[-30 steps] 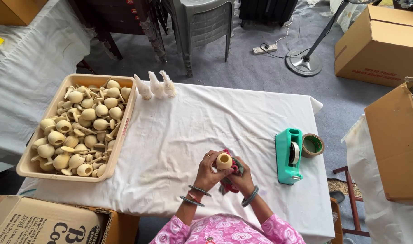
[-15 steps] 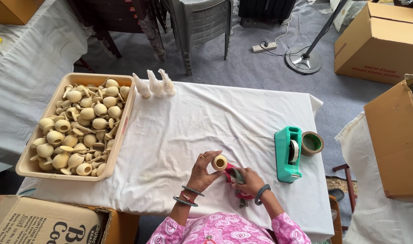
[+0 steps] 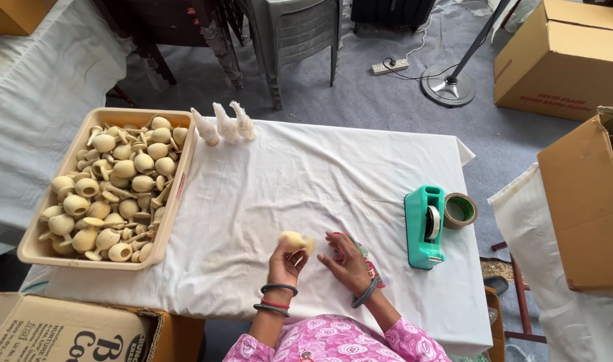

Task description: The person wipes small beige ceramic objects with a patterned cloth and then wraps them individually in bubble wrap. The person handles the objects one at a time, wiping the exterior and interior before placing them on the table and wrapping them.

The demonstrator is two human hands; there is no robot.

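My left hand (image 3: 286, 263) holds a small pale wooden piece (image 3: 294, 239) just above the white tablecloth (image 3: 306, 174) near the front edge. My right hand (image 3: 346, 263) hovers beside it with fingers spread, over a patterned red and green packet (image 3: 366, 258) lying on the cloth. A beige tray (image 3: 179, 191) at the left is filled with several similar pale wooden pieces (image 3: 112, 191). Three white wrapped pieces (image 3: 224, 125) stand at the far edge of the table.
A teal tape dispenser (image 3: 425, 226) and a brown tape roll (image 3: 460, 210) sit at the right of the table. Cardboard boxes stand at the right (image 3: 584, 208), far right (image 3: 561, 57) and lower left (image 3: 72, 332). A fan base (image 3: 447, 86) and plastic chair (image 3: 299, 33) are beyond.
My hands have parted: the left kept the wooden piece and lifted it slightly, while the right let go and opened over the patterned packet.
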